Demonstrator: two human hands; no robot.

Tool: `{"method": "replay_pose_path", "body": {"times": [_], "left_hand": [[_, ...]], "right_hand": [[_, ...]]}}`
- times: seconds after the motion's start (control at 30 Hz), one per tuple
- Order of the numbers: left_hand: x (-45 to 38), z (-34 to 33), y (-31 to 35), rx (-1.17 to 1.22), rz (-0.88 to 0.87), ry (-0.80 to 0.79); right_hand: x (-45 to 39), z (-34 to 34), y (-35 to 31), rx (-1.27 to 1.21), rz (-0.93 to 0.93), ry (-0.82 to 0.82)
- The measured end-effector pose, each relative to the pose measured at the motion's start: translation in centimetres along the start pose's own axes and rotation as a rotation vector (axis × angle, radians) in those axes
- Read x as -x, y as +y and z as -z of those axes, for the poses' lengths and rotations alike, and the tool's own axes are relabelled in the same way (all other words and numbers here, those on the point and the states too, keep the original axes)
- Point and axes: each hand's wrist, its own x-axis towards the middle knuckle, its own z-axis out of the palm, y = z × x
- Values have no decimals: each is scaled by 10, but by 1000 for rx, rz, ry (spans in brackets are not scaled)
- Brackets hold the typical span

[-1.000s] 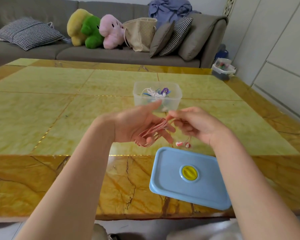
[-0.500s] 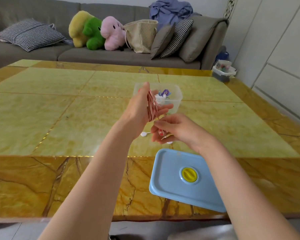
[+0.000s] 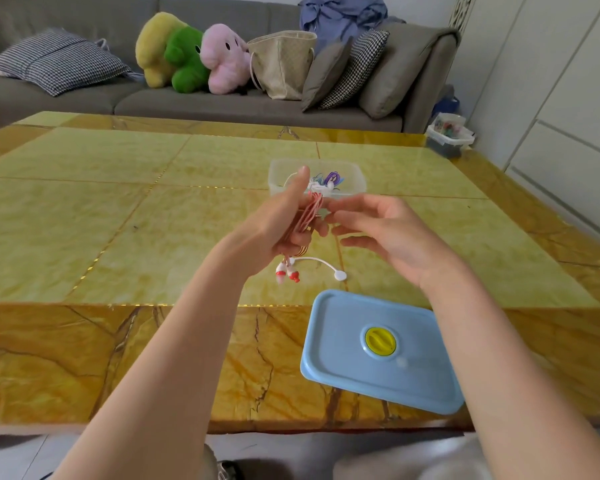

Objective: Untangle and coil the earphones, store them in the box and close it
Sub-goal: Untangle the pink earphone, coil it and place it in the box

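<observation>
Several pink earphones (image 3: 307, 216) loops wound round left hand (image 3: 278, 223) fingers (image 3: 317, 228), earbuds dangling below

The room was evenly and softly lit by diffuse daylight, bright without harsh contrast. The glossy yellow-green marble table (image 3: 84, 216) carried a pale sheen, strongest toward its far right corner, and only faint, soft-edged shadows. The right hand (image 3: 378, 233) was slightly smeared by motion blur at its fingertips. Wide-angle distortion bowed the table's edges and the grey fabric sofa (image 3: 222, 105). Overall sharpness was moderate, with softer detail in the distance.
</observation>
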Motion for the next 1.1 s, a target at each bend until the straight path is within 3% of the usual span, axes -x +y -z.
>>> {"method": "replay_pose_path", "body": {"times": [0.17,0.33,0.5,0.67,0.9,1.1], "left_hand": [[-6,-9,-1,40,12,-24],[-11,-25,-11,-12,84,-43],[-14,-34,-20,-106,160,-49],[-16,-44,-20,-129,168,-60],[-15,-55,-18,37,179,-103],[-12,-43,-18,166,192,-100]], "right_hand": [[3,3,2,191,-87,-35],[14,7,8,673,-258,-281],[29,8,2,1034,-613,-560],[39,7,10,1050,-703,-631],[50,11,12,971,-514,-552],[32,28,9,742,-196,-59]]}}
